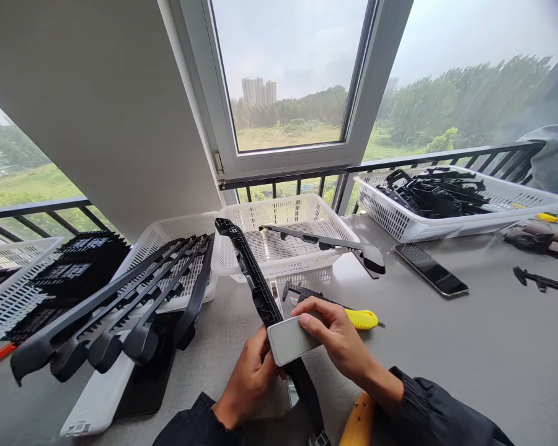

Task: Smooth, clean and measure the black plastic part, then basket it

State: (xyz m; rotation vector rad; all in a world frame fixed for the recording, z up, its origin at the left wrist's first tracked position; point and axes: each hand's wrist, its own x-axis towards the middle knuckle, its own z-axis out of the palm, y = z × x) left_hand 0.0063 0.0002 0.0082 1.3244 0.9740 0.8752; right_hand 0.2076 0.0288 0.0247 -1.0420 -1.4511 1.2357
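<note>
My left hand (248,378) grips a long black plastic strip (248,263) near its lower part; the strip rises from my lap towards the white basket in the middle. My right hand (337,337) holds a grey rectangular block (288,339) flat against the side of the strip. Just behind my right hand, a caliper (302,290) and a yellow utility knife (361,318) lie on the grey table (446,359).
Several black strips (134,297) lean over a white basket (167,232) on the left. The middle basket (283,217) holds one strip (325,243). The right basket (469,217) holds black parts. A phone (431,269) lies on the table. Another person's sleeve (555,155) is at far right.
</note>
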